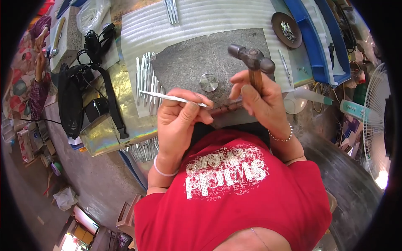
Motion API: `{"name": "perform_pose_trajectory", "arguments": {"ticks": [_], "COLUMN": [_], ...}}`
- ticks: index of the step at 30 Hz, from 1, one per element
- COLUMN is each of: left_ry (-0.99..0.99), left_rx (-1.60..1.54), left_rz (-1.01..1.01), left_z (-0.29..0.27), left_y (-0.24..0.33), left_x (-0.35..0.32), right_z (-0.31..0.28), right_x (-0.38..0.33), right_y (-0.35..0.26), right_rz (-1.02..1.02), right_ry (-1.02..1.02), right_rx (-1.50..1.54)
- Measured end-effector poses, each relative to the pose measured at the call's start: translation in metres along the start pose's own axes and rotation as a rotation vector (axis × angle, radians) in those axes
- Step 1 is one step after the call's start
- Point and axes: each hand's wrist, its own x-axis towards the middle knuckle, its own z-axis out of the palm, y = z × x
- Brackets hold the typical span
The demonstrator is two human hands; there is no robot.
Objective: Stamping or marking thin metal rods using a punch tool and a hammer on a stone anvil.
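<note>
My left hand (178,117) pinches a slim silver metal strip (161,96) between thumb and fingers, its long end pointing left. My right hand (268,102) is wrapped round the wooden handle of a ball-peen hammer (254,58), whose steel head is raised over the right part of a grey stone slab (180,62). Between the two hands, a shiny round metal disc (209,82) rests on the slab near its front edge. Beside my left hand, several similar metal strips (144,77) lie in a loose bunch along the slab's left side.
White ribbed foam (142,31) lies under the slab. At the right are a brown dish (275,25) with small metal bits, a blue tray (312,50) and a fan (374,100). A black strapped bag (69,104) sits left. Another person's hand (40,62) shows far left.
</note>
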Motion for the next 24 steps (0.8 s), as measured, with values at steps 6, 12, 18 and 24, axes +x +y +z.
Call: {"name": "perform_pose_trajectory", "arguments": {"ticks": [6,12,18,24], "left_ry": [0.035,0.053,0.051,0.031], "left_rx": [0.406,0.642,0.813,0.821], "left_rz": [0.070,0.145,0.216,0.246], "left_z": [-0.002,0.004,0.005,0.004], "left_y": [0.005,-0.002,-0.003,-0.005], "left_x": [0.018,0.026,0.027,0.026], "right_z": [-0.010,-0.009,-0.011,-0.011], "right_x": [0.012,0.014,0.014,0.014], "right_y": [0.022,0.026,0.026,0.024], "right_rz": [-0.056,-0.096,-0.130,-0.137], "right_ry": [0.062,0.108,0.104,0.098], "right_rx": [-0.222,-0.243,-0.248,-0.225]}}
